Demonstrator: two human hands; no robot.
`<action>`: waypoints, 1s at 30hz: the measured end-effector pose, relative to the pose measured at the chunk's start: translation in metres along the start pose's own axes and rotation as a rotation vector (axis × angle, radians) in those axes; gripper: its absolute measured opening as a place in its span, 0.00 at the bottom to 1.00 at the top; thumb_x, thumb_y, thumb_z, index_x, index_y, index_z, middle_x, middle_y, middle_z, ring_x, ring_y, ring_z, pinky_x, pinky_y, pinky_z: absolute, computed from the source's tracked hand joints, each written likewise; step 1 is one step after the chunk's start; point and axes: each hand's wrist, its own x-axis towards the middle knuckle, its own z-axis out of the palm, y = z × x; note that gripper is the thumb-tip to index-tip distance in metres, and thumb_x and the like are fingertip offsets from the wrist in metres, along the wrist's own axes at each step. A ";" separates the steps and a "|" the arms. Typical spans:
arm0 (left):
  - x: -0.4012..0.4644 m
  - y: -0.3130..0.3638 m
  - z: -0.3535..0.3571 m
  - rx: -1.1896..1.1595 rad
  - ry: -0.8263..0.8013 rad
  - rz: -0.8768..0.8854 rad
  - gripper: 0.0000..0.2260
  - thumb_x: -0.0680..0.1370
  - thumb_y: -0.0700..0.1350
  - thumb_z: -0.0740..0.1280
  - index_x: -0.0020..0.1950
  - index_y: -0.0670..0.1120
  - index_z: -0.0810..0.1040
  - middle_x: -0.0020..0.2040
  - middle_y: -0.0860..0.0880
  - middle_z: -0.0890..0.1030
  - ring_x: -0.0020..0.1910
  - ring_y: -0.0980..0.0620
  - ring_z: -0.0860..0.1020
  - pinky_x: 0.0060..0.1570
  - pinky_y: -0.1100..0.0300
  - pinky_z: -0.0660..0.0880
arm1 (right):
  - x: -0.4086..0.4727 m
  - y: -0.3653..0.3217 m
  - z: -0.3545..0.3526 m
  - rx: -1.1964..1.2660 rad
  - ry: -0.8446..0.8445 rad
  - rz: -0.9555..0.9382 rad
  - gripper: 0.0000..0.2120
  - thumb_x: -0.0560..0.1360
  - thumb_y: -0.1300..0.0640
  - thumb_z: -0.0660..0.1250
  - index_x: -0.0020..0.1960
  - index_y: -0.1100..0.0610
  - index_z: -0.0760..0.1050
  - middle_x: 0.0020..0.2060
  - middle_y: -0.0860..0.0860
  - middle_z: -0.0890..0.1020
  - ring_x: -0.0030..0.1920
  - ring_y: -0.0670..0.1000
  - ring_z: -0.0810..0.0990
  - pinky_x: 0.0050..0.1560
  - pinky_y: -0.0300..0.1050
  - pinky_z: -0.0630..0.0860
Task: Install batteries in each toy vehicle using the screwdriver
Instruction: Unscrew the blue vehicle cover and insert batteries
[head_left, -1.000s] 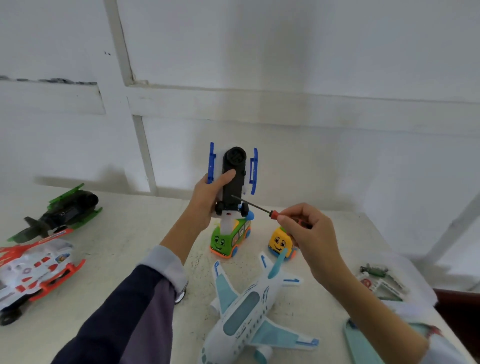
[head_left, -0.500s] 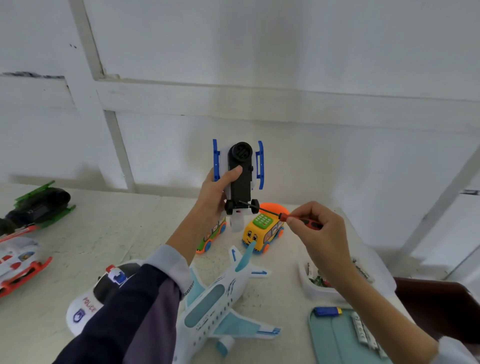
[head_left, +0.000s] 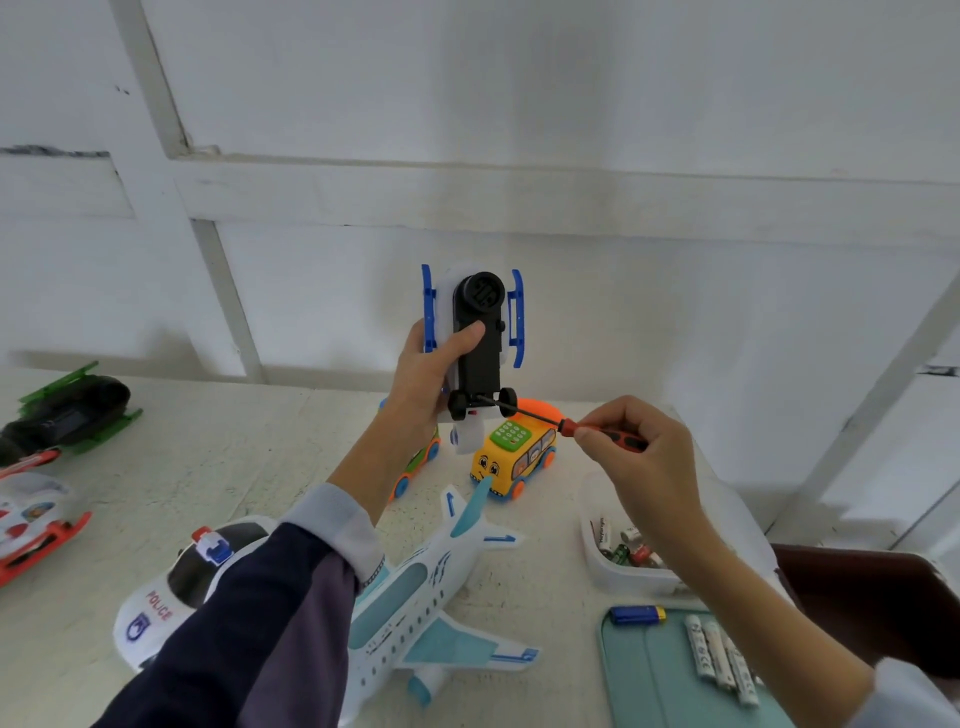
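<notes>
My left hand grips a white and blue toy helicopter upright in the air, its black underside facing me. My right hand pinches the red-handled screwdriver, whose tip touches the underside near the small black wheels. Loose white batteries lie on a teal tray at the lower right.
On the table stand a white and teal airplane, a yellow bus, a police car, a green and orange car, a green and black helicopter and a red and white one. A clear tub holds more batteries; a blue battery lies on the tray's edge.
The view has shifted right and down, bringing the police car, tub and tray into sight. Both hands keep their hold, with the screwdriver tip staying at the helicopter's underside.
</notes>
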 end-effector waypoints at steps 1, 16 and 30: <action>0.000 -0.001 0.000 0.001 0.003 0.004 0.16 0.74 0.44 0.71 0.60 0.50 0.72 0.53 0.46 0.82 0.50 0.44 0.83 0.45 0.48 0.81 | 0.000 0.000 -0.001 -0.001 -0.001 -0.002 0.07 0.70 0.70 0.68 0.36 0.60 0.78 0.25 0.44 0.76 0.26 0.39 0.71 0.28 0.28 0.66; 0.002 -0.006 0.003 0.035 0.072 0.047 0.27 0.73 0.42 0.73 0.69 0.46 0.68 0.59 0.42 0.79 0.53 0.42 0.82 0.49 0.47 0.81 | 0.000 0.001 0.003 -0.109 0.002 -0.014 0.05 0.70 0.68 0.69 0.37 0.60 0.78 0.29 0.47 0.77 0.29 0.37 0.74 0.29 0.27 0.68; -0.001 -0.015 -0.004 0.170 0.205 0.248 0.27 0.70 0.41 0.75 0.62 0.54 0.66 0.52 0.53 0.77 0.50 0.54 0.80 0.45 0.60 0.81 | 0.017 -0.012 0.008 -0.351 -0.210 0.178 0.14 0.80 0.49 0.57 0.48 0.59 0.73 0.27 0.51 0.74 0.16 0.43 0.68 0.19 0.31 0.63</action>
